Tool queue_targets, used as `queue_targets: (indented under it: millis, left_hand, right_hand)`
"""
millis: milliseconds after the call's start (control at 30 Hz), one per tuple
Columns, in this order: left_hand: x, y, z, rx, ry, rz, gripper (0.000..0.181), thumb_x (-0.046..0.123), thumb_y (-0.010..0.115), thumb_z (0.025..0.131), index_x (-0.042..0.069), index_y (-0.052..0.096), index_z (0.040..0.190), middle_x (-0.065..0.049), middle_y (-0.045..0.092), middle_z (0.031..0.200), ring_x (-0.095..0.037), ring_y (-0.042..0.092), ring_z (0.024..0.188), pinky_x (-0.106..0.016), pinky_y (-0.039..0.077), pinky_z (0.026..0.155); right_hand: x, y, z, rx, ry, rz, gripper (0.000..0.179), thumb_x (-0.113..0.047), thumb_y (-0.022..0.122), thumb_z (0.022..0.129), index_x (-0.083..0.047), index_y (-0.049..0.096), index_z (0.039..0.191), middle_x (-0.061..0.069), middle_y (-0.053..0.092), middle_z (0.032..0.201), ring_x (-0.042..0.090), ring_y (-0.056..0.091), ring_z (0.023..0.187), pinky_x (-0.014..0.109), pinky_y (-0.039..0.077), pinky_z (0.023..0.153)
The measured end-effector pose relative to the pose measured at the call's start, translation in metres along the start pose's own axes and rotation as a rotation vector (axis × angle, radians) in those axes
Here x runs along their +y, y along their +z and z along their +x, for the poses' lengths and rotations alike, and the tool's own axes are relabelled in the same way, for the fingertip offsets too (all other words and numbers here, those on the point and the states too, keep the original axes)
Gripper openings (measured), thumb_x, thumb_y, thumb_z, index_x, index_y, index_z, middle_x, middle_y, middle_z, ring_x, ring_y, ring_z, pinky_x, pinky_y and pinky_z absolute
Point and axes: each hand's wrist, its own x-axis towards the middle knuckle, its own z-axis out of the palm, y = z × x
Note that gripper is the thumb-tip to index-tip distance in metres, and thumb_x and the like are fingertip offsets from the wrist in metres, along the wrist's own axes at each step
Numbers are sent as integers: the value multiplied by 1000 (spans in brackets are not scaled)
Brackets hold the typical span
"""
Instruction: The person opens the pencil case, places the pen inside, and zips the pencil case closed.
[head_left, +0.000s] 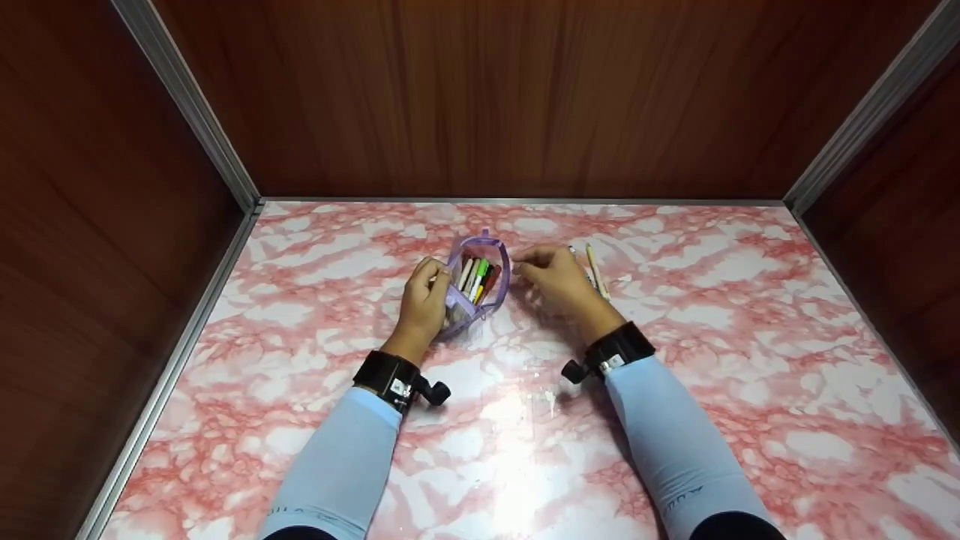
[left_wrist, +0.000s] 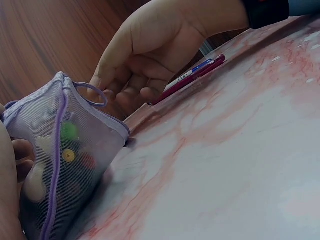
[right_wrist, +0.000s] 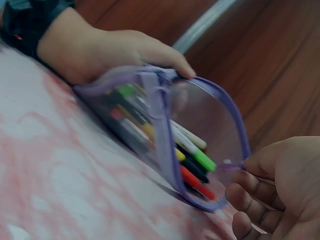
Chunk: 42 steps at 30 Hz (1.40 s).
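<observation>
A purple mesh pencil case [head_left: 507, 283] stands with its zipped mouth spread wide, tilted toward the right. My left hand [head_left: 425, 300] grips its left side, thumb over the rim. Inside lie several pens and markers, among them a green-capped marker [right_wrist: 204, 161] and a red one [right_wrist: 196, 182] in the right wrist view. With thumb and forefinger, my right hand [head_left: 559, 279] pinches the purple edge on the opposite side of the mouth. A thin purple loop [left_wrist: 102, 100] shows by those fingertips in the left wrist view. The other right fingers are loosely bent.
Just right of my right hand, a pale yellowish pen [head_left: 595, 266] lies on the marbled tabletop [head_left: 720, 375]. A dark pink pen [left_wrist: 200, 75] and a blue-and-white pen [left_wrist: 186, 80] show there from the left wrist. Brown wood-grain panels [head_left: 480, 97] enclose the table.
</observation>
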Motion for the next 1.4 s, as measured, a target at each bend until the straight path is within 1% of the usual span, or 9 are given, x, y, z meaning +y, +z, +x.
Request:
queue_targets:
  millis: [133, 233, 300, 433, 567, 933, 1200, 1267, 1400]
  left_hand:
    - [1, 0, 0, -3, -1, -3, 17, 4, 56, 108, -3, 66, 97, -11, 62, 105, -21, 63, 106, -31, 60, 97]
    - [1, 0, -1, -2, -3, -4, 16, 3, 56, 108, -4, 66, 98, -13, 62, 105, -21, 63, 105, -29, 59, 94]
    - [0, 0, -1, -2, -3, -5, 16, 3, 56, 108, -4, 65, 97, -12, 61, 105, -20, 62, 104, -28, 59, 93]
    - [0, 1, -1, -1, -2, -11, 17, 3, 56, 109, -4, 65, 96, -11, 61, 104, -19, 61, 103, -27, 58, 93]
    - [0, 1, 0, -1, -4, -12, 18, 4, 56, 110, -3, 65, 96, -9, 60, 103, -19, 62, 103, -27, 58, 93]
    - [1, 1, -2, 3, -6, -46, 20, 5, 57, 110, -3, 66, 94, -11, 58, 101, -14, 60, 99, -24, 56, 88]
    - [1, 1, -1, -1, -4, -45, 19, 5, 57, 109, -3, 65, 94, -15, 60, 104, -13, 61, 101, -25, 58, 90]
    - [1, 1, -1, -1, -2, -42, 19, 5, 57, 109, -3, 65, 94, -14, 60, 104, -15, 61, 101, -25, 58, 90]
    - [-1, 1, -2, -2, -7, -35, 19, 6, 57, 110, -3, 65, 94, -12, 61, 104, -18, 63, 101, -25, 58, 88]
  right_hand:
    - [2, -20, 4, 59, -33, -54, 30, -4, 67, 107, 7, 75, 134, 26, 80, 121, 33, 83, 96, 28, 65, 72]
    - [4, -36, 6, 113, -52, -83, 31, -6, 66, 107, 7, 76, 134, 20, 81, 115, 35, 79, 97, 26, 62, 64]
    - [6, -46, 6, 146, -37, -43, 31, -7, 66, 107, 6, 76, 134, 14, 80, 108, 31, 77, 85, 26, 58, 56]
    - [8, -62, 8, 225, -20, -8, 32, -9, 71, 106, 7, 75, 133, -1, 75, 94, 19, 71, 82, 25, 60, 66]
    - [10, -74, 5, 266, -10, -63, 34, -10, 70, 106, 9, 74, 133, 0, 70, 94, 19, 69, 89, 25, 61, 78]
    - [16, -100, -6, 231, 47, -329, 36, -22, 66, 112, 1, 71, 139, 22, 67, 130, 27, 69, 105, 26, 59, 81]
    - [21, -108, -10, 186, 105, -451, 49, -30, 67, 111, 1, 64, 150, 27, 70, 136, 33, 67, 114, 44, 58, 98]
    - [21, -109, -9, 173, 107, -470, 51, -29, 67, 112, 1, 63, 152, 28, 70, 137, 34, 69, 113, 43, 61, 94]
    - [20, -109, -9, 156, 119, -505, 53, -24, 69, 110, 0, 61, 156, 30, 71, 142, 30, 72, 107, 31, 62, 76]
